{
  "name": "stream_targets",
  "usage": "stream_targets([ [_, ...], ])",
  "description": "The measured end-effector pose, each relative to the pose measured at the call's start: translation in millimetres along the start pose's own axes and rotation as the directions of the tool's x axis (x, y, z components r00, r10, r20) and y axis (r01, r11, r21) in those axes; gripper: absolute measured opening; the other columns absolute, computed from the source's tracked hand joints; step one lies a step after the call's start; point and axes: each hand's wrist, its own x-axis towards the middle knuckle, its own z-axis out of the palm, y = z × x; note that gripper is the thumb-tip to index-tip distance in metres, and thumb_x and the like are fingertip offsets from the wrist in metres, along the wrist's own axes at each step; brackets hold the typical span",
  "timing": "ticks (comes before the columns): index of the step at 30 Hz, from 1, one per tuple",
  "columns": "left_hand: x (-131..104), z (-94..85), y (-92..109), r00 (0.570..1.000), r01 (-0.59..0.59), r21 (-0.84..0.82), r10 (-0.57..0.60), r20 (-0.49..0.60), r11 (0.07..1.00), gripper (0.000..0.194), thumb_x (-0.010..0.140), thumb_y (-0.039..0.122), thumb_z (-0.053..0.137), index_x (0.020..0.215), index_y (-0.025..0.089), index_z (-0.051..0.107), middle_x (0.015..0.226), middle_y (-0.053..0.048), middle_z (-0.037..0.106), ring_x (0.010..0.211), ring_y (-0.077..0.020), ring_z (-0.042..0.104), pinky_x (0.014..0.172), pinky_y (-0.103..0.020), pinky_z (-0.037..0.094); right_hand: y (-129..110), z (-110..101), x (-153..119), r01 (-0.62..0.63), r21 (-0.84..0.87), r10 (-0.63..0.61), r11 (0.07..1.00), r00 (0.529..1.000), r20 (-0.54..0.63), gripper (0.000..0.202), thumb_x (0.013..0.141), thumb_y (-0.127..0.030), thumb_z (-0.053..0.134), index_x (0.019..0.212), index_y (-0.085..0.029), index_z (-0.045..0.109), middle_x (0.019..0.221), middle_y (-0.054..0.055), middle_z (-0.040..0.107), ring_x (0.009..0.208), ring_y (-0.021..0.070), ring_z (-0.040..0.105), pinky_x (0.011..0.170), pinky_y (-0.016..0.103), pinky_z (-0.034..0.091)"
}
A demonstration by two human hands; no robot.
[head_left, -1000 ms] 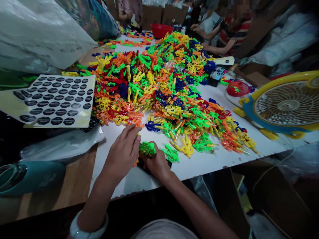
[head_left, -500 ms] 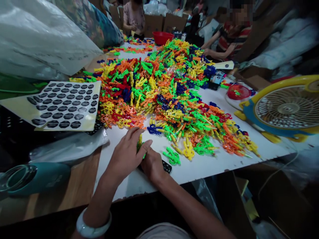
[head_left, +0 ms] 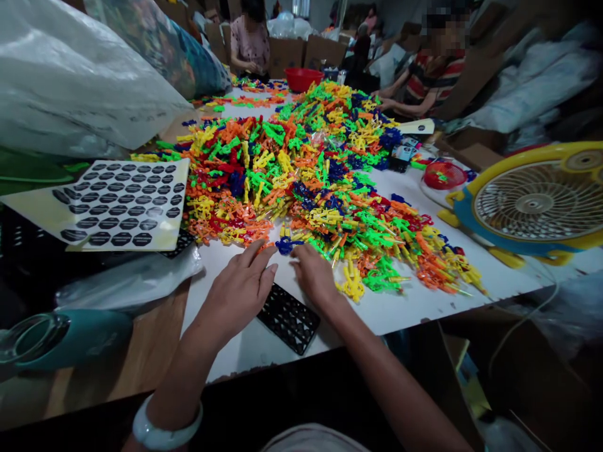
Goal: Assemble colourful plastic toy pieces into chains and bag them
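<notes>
A large heap of small plastic pieces (head_left: 282, 169) in green, orange, yellow, blue and red covers the middle of the white table (head_left: 221, 345). My left hand (head_left: 240, 289) hovers at the heap's near edge, fingers extended and curving down; no object shows in it. Opposite it, my right hand (head_left: 315, 276) reaches to a dark blue piece (head_left: 288, 245), its fingertips at the piece's right end. Whether they grip it is unclear. Between my wrists a black perforated tray (head_left: 289, 319) lies flat near the table's front edge.
A sheet of black octagonal stickers (head_left: 127, 201) is on the left, above a teal bottle (head_left: 89, 336). A yellow and blue fan (head_left: 537, 204) stands right. Beyond the heap are a red bowl (head_left: 304, 80) and two people at work.
My hands have moved apart, uncovering the black tray. My right hand has gone forward to the blue piece. The green piece near it and the one between my hands no longer show.
</notes>
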Motion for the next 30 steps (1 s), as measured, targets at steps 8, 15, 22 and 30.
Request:
stream_targets([
  [8, 0.0, 2.7, -1.4, 0.998, 0.022, -0.055, -0.025, -0.051, 0.998, 0.046, 0.097, 0.040, 0.028, 0.136, 0.021, 0.044, 0.144, -0.008, 0.045, 0.130, -0.0241, 0.044, 0.110, -0.044, 0.035, 27.7, -0.8, 25.7, -0.105, -0.084, 0.107, 0.991, 0.994, 0.021, 0.014, 0.086, -0.012, 0.049, 0.095, -0.015, 0.059, 0.101, 0.011, 0.063, 0.087, 0.0215, 0.063, 0.071, 0.029, 0.046],
  [15, 1.4, 2.4, 0.5, 0.998, 0.031, -0.049, -0.034, -0.053, 0.998, 0.045, 0.097, 0.038, 0.027, 0.134, 0.020, 0.046, 0.142, -0.008, 0.046, 0.128, -0.0238, 0.045, 0.110, -0.042, 0.035, 13.0, 15.6, -4.8, -0.406, 0.784, 0.094, 0.470, 0.906, 0.413, 0.016, 0.081, -0.022, 0.057, 0.093, -0.020, 0.046, 0.064, -0.002, 0.065, 0.052, 0.0156, 0.064, 0.053, 0.026, 0.051],
  [22, 0.5, 3.0, -0.8, 0.997, 0.033, -0.057, -0.037, -0.065, 0.998, 0.045, 0.098, 0.039, 0.025, 0.134, 0.021, 0.047, 0.140, -0.008, 0.048, 0.128, -0.0229, 0.045, 0.110, -0.041, 0.036, -8.8, 28.8, -9.7, -0.409, 0.806, 0.022, 0.428, 0.896, 0.443, 0.012, 0.081, -0.028, 0.061, 0.088, -0.019, 0.056, 0.049, -0.005, 0.059, 0.042, 0.0146, 0.058, 0.045, 0.024, 0.049],
  [30, -0.4, 4.1, -2.8, 0.998, 0.011, -0.040, -0.013, -0.058, 0.999, 0.049, 0.098, 0.044, 0.027, 0.141, 0.026, 0.039, 0.146, -0.007, 0.043, 0.133, -0.0237, 0.040, 0.110, -0.043, 0.036, -39.2, 40.3, -14.4, -0.085, 0.180, 0.069, 0.980, 0.993, 0.094, 0.022, 0.090, -0.015, 0.045, 0.108, -0.014, 0.058, 0.095, 0.010, 0.068, 0.072, 0.0181, 0.063, 0.060, 0.026, 0.048],
])
